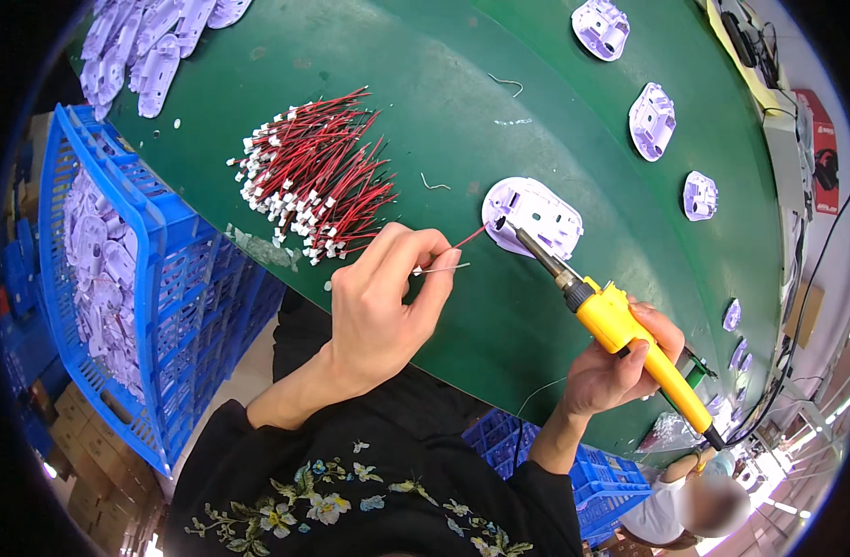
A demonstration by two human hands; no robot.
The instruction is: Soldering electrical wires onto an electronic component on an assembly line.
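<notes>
L hand [383, 299] pinching red wire [471, 236] & silver strand [455, 267], R hand [603, 377] wrapped rd yellow soldering iron [632, 330], tip [534, 247] at lilac shell [547, 215] on desk [490, 325], wire pile [323, 176] nr L hand

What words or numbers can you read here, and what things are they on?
None that I can read clearly.
Red box with a dark shape on its side: any print is too small and blurred.
Yellow plastic soldering iron in the right hand: no lettering I can make out.
Pale purple plastic shell at its tip: no readable marks.
</notes>
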